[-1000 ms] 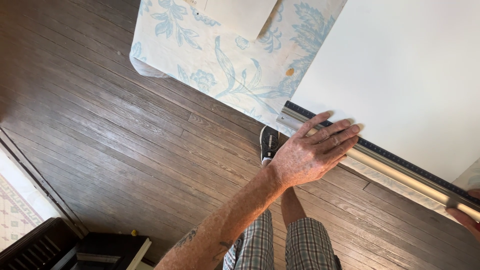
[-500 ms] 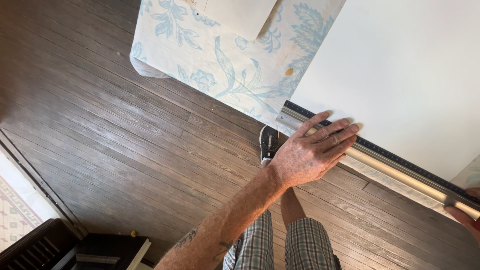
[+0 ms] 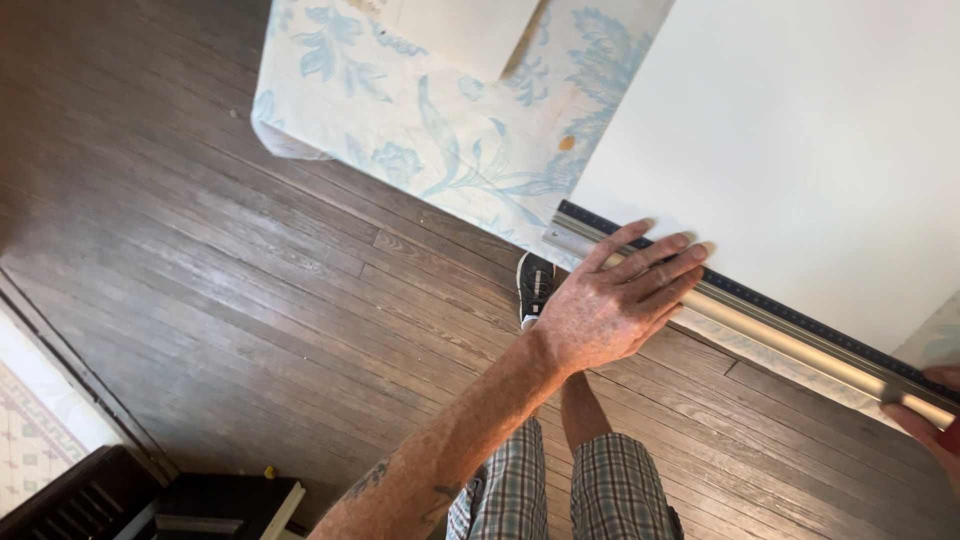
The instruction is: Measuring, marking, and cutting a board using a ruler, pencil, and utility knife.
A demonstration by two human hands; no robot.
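- We press our left hand [image 3: 610,305] flat on a long metal straightedge [image 3: 760,325], the fingers spread and extended, their tips reaching over onto a large white board [image 3: 800,140].
- The straightedge lies along the near edge of the white board, running from the table's corner region down toward the lower right; a dark graduated strip borders it on the board side.
- Our right hand [image 3: 930,420] shows only at the frame's lower right edge, resting at the far end of the straightedge. We cannot tell whether its fingers grip anything or merely press, since most of the hand is cut off.
- The board rests on a table covered by a pale cloth with blue floral print [image 3: 430,130], and a smaller white sheet [image 3: 470,30] lies on the cloth near the top.
- Below the table edge we see the dark wood floor [image 3: 230,280], one shoe [image 3: 535,290] and plaid shorts [image 3: 560,490].
- Risk, as we judge it: the left hand bears down near one end only, so the long middle span could pivot or creep if pushed sideways.
- The cloth beneath may let the board slide, skewing the line.
- Fingertips overhanging the guide's edge sit exposed to anything drawn along that side.
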